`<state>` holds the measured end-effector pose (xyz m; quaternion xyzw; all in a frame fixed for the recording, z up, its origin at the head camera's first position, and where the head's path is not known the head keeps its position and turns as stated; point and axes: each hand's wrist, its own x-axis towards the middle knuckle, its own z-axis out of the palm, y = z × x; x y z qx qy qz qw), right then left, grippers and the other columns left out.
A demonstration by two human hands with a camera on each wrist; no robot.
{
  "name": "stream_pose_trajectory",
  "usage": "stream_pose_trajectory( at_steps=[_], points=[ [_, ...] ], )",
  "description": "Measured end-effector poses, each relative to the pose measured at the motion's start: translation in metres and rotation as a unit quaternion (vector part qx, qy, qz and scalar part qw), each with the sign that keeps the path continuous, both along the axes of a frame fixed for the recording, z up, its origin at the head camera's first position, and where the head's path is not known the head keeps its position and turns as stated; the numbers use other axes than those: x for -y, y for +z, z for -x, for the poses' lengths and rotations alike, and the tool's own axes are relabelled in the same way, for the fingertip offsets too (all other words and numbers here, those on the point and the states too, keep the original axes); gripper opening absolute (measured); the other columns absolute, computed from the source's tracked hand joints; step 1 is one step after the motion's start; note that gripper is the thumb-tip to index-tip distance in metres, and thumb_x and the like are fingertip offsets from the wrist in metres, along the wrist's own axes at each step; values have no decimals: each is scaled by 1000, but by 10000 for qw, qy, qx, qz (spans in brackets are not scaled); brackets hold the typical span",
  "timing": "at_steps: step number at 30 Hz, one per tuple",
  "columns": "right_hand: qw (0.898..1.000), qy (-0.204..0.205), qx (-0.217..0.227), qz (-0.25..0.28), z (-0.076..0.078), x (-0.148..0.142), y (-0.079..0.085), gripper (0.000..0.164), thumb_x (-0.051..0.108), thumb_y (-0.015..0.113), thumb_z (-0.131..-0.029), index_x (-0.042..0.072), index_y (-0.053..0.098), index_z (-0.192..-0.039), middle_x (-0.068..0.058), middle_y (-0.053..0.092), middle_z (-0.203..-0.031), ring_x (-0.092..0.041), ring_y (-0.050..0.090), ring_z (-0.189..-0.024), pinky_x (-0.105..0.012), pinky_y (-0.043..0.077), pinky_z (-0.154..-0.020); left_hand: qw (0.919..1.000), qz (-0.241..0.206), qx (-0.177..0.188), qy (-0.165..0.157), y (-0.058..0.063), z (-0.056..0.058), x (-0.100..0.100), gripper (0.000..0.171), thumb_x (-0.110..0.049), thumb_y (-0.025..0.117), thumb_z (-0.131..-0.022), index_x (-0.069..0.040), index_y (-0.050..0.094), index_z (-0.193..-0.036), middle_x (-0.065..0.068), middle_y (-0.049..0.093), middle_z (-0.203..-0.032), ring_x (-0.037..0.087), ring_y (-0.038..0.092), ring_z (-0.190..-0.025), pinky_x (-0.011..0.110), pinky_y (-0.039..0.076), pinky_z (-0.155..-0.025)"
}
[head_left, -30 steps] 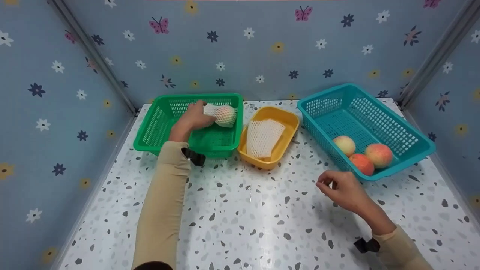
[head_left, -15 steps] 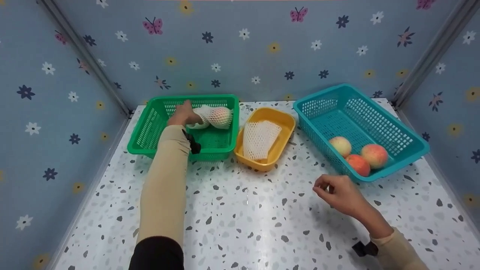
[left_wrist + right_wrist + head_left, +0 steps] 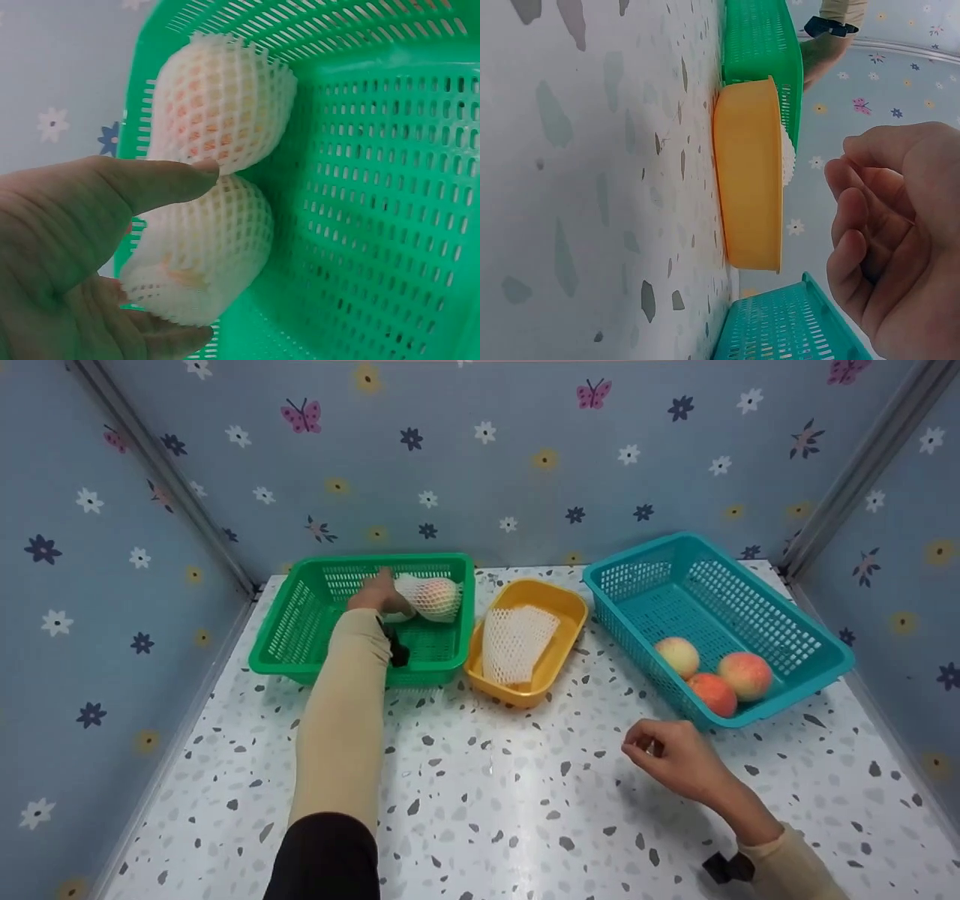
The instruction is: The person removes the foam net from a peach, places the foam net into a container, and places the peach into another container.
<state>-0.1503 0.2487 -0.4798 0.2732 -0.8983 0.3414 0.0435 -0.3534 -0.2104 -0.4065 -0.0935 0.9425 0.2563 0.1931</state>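
Note:
In the green basket [image 3: 442,666], my left hand [image 3: 381,594] holds a peach in a white foam net [image 3: 225,232]. The left wrist view shows the thumb along its upper side and the fingers curled round its lower end. Against it lies a second netted peach [image 3: 221,112], nearer the basket's corner. My right hand [image 3: 679,761] hovers over the table in front of the teal basket [image 3: 637,649], fingers loosely curled and thumb close to the index finger. Nothing is held in it.
A yellow bin [image 3: 574,604] with white foam nets [image 3: 517,643] stands between the baskets. Three bare peaches, one of them a pale peach [image 3: 677,657], sit in the teal basket's front corner. Patterned walls [image 3: 480,472] enclose the speckled table [image 3: 465,810] at back and sides.
My left hand first went left and deeper into the green basket, bringing the second netted peach into view, then shifted slightly right. The right hand stays nearly still. The head view has drifted a little.

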Motion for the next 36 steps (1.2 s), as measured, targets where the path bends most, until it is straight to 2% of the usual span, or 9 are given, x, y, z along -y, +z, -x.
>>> stream_pose_trajectory(
  at_steps=[5, 8, 12, 18, 21, 27, 34, 36],
  points=[
    [9998, 42, 203, 26, -6, 1, -6, 9, 22, 65, -80, 28, 59, -77, 18, 55, -66, -4, 48, -53, -22, 41, -47, 9994, -183, -232, 183, -16, -3, 3, 77, -25, 64, -79, -9, 16, -137, 23, 21, -136, 39, 26, -121, 54, 32, -88],
    [9992, 33, 397, 19, -9, 1, -8, 8, 23, 65, -80, 28, 59, -77, 18, 55, -65, -5, 48, -52, -22, 42, -46, 9988, -284, -361, 175, -23, -4, 5, 86, -26, 65, -79, -4, 7, -139, 25, 18, -137, 39, 24, -122, 52, 30, -91],
    [9988, 11, 482, 32, -10, 2, -9, 8, 24, 65, -80, 28, 59, -76, 18, 55, -65, -6, 48, -52, -22, 42, -46, 9986, -260, -444, 121, -26, -5, 5, 98, -25, 67, -78, 1, -6, -138, 27, 19, -137, 38, 25, -122, 49, 29, -94],
    [9989, 160, 424, 102, -10, 6, -12, 8, 22, 65, -80, 27, 60, -77, 18, 56, -66, -5, 48, -53, -22, 42, -46, 9998, 30, 41, 184, -25, -8, 3, 94, -31, 65, -78, -5, 0, -140, 29, 16, -136, 43, 22, -121, 54, 30, -90],
    [9988, 213, 418, 165, -10, 7, -13, 9, 20, 65, -80, 27, 60, -77, 17, 56, -66, -4, 48, -53, -22, 41, -46, 9993, 12, 252, 286, -24, -8, 1, 94, -34, 65, -78, -7, 0, -140, 28, 14, -137, 43, 22, -121, 53, 31, -90],
    [9986, 186, 438, 228, -12, 6, -14, 9, 19, 65, -80, 26, 60, -78, 17, 56, -67, -4, 49, -55, -22, 42, -47, 9983, -107, 265, 516, -25, -4, -2, 97, -34, 62, -79, -6, -8, -139, 27, 18, -136, 42, 31, -117, 51, 36, -85],
    [9986, 102, 464, 211, -11, 4, -15, 8, 21, 65, -81, 27, 60, -78, 17, 57, -67, -4, 49, -55, -22, 42, -48, 9977, -88, 338, 586, -23, -4, 0, 99, -39, 59, -80, -7, -14, -139, 31, 6, -138, 45, 23, -120, 51, 37, -85],
    [9987, 38, 488, 154, -11, 4, -14, 7, 23, 65, -81, 28, 60, -78, 18, 56, -67, -4, 49, -55, -22, 42, -48, 9975, 37, 480, 522, -21, -5, 1, 95, -40, 58, -80, -6, -7, -140, 31, 7, -138, 44, 23, -121, 50, 36, -86]
  ],
)
